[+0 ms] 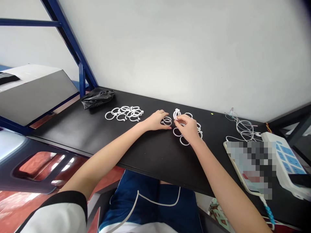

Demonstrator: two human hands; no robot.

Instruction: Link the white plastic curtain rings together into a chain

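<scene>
My right hand [189, 127] pinches a small bunch of white curtain rings [177, 111] between thumb and fingers, held upright above the table. Below and around that hand, several loose rings [185, 140] lie flat on the black tabletop. My left hand [156, 121] rests low on the table with its thumb and fingers apart, on either side of a few overlapping rings [167, 119]. Whether its fingertips touch these rings I cannot tell. Further left lies a larger pile of white rings [126, 113], each with a small knob or eyelet.
A crumpled black plastic bag [98, 98] lies at the back left. To the right are a phone [247, 168] on a cable, a white power strip [284, 161] and tangled white cables [245, 127]. A blue metal frame [70, 38] rises at left against the wall.
</scene>
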